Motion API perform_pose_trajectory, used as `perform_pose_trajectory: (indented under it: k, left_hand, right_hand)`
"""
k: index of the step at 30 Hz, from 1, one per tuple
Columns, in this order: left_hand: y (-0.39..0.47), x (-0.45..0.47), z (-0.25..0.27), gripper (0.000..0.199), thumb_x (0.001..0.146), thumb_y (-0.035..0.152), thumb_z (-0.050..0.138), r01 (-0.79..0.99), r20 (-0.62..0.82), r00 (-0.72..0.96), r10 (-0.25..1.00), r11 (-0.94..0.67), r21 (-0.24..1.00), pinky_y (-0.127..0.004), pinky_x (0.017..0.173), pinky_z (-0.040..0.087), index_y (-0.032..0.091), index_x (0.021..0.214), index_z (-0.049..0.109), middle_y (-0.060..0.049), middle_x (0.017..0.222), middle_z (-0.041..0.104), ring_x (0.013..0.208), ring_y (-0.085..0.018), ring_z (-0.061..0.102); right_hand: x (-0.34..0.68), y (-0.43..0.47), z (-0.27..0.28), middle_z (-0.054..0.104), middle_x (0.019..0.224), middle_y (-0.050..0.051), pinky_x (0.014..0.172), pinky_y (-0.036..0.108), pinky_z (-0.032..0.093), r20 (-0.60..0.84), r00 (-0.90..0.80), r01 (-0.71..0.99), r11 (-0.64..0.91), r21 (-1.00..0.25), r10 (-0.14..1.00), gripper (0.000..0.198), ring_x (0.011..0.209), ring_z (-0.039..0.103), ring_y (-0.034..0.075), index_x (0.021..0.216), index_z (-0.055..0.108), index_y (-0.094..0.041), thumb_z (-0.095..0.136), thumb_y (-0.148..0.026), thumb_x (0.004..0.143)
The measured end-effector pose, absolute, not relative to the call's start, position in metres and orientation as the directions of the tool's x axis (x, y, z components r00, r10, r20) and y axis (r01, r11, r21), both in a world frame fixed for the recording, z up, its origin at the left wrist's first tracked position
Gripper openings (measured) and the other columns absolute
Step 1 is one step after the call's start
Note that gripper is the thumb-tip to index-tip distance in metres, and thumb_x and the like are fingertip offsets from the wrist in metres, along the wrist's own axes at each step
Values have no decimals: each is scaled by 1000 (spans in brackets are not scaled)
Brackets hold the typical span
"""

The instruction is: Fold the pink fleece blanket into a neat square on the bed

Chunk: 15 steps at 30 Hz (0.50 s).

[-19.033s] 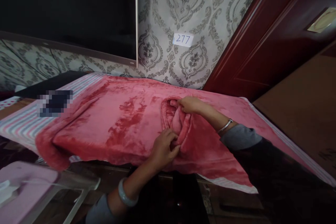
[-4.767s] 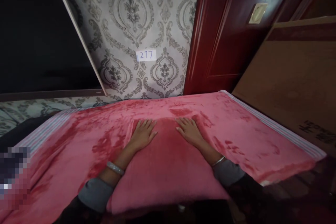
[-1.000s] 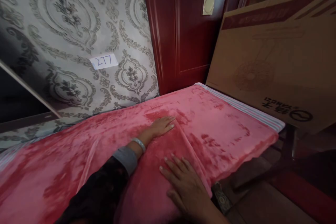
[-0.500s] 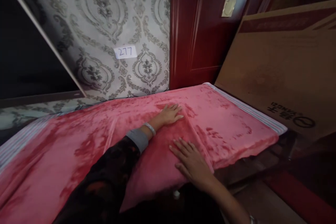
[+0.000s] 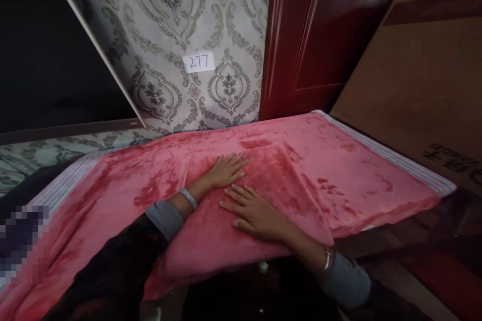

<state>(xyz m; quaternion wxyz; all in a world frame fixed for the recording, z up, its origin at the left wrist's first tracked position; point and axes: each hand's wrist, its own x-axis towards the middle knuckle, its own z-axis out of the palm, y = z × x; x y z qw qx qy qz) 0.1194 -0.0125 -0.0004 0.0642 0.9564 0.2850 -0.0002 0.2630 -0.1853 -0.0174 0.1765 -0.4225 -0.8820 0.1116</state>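
Note:
A folded piece of pink plush fabric (image 5: 280, 175) lies on top of a larger pink plush cover (image 5: 354, 155), which is spread over a long raised surface. My left hand (image 5: 227, 169) rests flat on the folded piece, fingers spread, with a bracelet at the wrist. Close by, nearer to me, my right hand (image 5: 259, 213) lies flat on the same fabric, its fingers stretched out. Neither hand grips anything. The near edge of the folded piece hangs down towards me, and its underside is hidden.
A dark screen (image 5: 56, 60) stands at the left. Behind are patterned wallpaper with a paper label (image 5: 199, 62) reading 277 and a dark red door (image 5: 320, 50). A large cardboard box (image 5: 425, 75) leans at the right. Striped fabric (image 5: 399, 158) edges the cover.
My left hand has slid left and slightly nearer to me across the fabric. My right hand has moved left and forward, close to it. The view has shifted a little.

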Motion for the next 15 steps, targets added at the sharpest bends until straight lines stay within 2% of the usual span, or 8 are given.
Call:
perform_pose_trajectory:
  k: [11,15]
  left_hand:
    - [-13,118,-19,59,102,58,30,514,75,843,533,-839,177,-62,120,18,37,157,29,-4,167,24,152,-32,22]
    - [-12,118,-20,59,101,58,31,513,69,845,530,-840,178,-62,119,19,36,157,30,-5,167,24,152,-32,23]
  right_hand:
    - [268,-187,-25,25,166,3,125,52,10,194,-610,664,629,-405,769,53,154,16,24,154,39,-34,43,-50,104]
    - [267,-186,-25,26,165,3,125,54,11,141,-595,693,594,-408,791,52,154,15,26,154,39,-35,43,-51,104]
